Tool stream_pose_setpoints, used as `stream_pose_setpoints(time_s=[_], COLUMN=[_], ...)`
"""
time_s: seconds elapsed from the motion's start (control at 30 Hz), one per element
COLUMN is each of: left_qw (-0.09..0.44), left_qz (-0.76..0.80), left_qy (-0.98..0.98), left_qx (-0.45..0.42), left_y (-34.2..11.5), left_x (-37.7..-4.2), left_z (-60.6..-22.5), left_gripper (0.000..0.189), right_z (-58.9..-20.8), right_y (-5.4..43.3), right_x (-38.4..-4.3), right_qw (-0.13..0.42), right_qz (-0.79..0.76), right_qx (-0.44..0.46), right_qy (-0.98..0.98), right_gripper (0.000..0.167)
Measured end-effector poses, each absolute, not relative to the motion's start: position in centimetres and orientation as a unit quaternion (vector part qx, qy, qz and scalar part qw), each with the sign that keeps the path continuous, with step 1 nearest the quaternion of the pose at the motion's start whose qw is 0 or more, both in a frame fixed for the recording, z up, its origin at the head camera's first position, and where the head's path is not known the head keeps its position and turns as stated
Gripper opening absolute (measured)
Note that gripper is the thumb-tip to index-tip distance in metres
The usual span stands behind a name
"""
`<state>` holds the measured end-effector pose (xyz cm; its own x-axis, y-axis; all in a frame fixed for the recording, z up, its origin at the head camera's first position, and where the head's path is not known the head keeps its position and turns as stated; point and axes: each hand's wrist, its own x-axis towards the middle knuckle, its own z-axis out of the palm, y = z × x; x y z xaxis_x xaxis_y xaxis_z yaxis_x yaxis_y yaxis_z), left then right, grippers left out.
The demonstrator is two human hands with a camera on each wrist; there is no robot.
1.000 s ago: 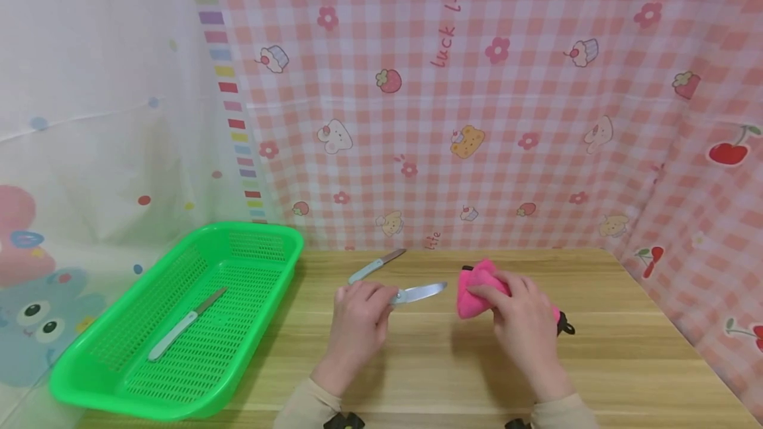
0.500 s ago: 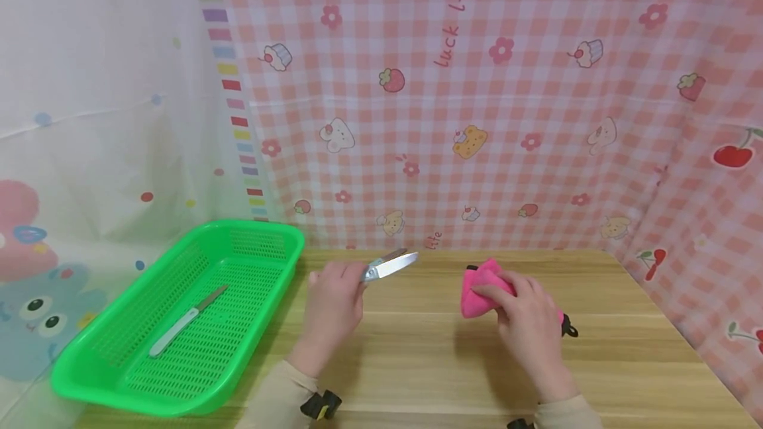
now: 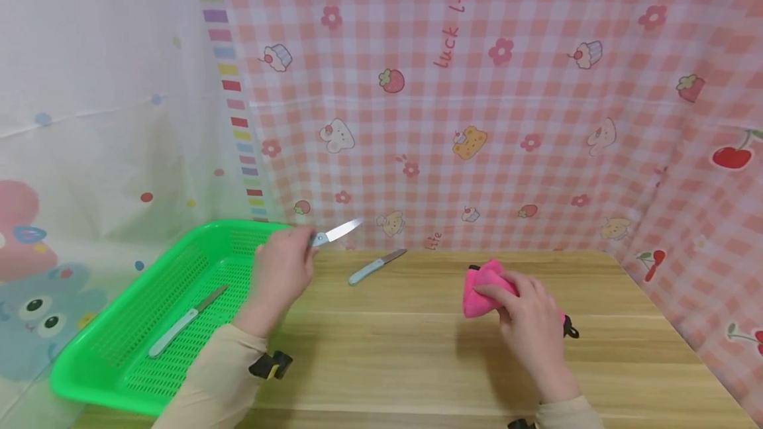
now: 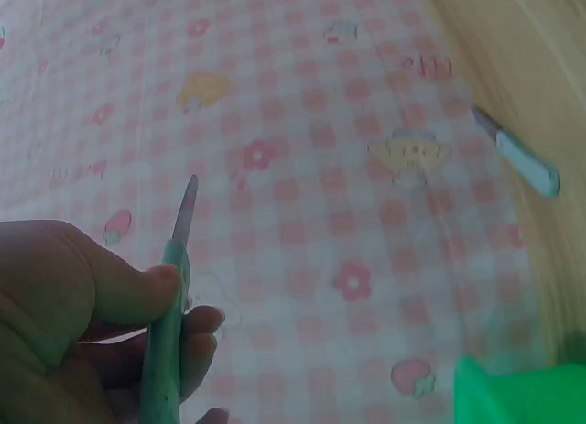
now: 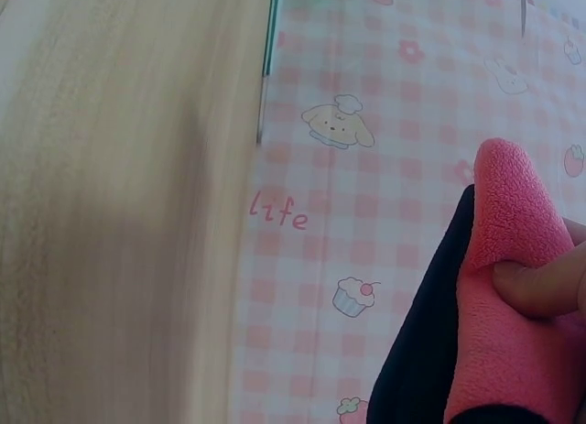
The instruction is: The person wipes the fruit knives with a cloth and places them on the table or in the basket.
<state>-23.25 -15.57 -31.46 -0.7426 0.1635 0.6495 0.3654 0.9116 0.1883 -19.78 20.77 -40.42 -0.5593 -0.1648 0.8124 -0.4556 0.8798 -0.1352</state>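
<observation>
My left hand (image 3: 280, 270) grips the light-blue handle of a small knife (image 3: 340, 229), its blade pointing to the upper right. It is raised over the right rim of the green basket. In the left wrist view the thumb presses along the knife's handle (image 4: 163, 351), the fingers curled on its other side. On the right, my right hand (image 3: 527, 316) pinches a folded pink cloth (image 3: 485, 290) above the table. Dark edging and a black loop (image 3: 570, 328) show on the cloth. The right wrist view has the thumb pressed into the fluffy pink cloth (image 5: 513, 213).
A green perforated basket (image 3: 77, 376) stands at the left, with a second knife (image 3: 179, 333) lying inside. Another pale-handled knife (image 3: 369, 271) lies at the back of the wooden table (image 3: 405, 369). A pink checked curtain (image 3: 417, 104) hangs behind.
My left hand has carried the knife leftward and up, from mid-table to the basket's rim. The knife at the back is uncovered again. The right hand with the cloth has barely moved.
</observation>
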Motion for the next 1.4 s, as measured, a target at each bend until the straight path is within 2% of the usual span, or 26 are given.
stream_pose_setpoints(time_s=[0.23, 0.5, 0.9, 1.4], left_qw=[0.275, 0.205, 0.125, 0.059], left_qz=[-0.182, -0.214, -0.217, -0.197], left_qy=[-0.937, -0.952, -0.968, -0.979], left_qx=[-0.115, -0.072, -0.011, 0.012], left_y=[-19.0, -22.7, -27.6, -31.8], left_x=[-23.9, -25.1, -26.6, -27.8], left_z=[-29.8, -29.5, -31.2, -35.4], left_gripper=[0.012, 0.020, 0.023, 0.023], right_z=[-40.5, -40.4, -40.4, -40.4], right_y=[20.9, 21.0, 21.1, 21.0], right_x=[-19.8, -19.7, -19.6, -19.7], right_qw=[0.434, 0.432, 0.432, 0.432], right_qz=[0.171, 0.178, 0.185, 0.180], right_qx=[0.181, 0.174, 0.178, 0.180], right_qy=[-0.866, -0.867, -0.865, -0.865], right_gripper=[0.044, 0.044, 0.044, 0.043])
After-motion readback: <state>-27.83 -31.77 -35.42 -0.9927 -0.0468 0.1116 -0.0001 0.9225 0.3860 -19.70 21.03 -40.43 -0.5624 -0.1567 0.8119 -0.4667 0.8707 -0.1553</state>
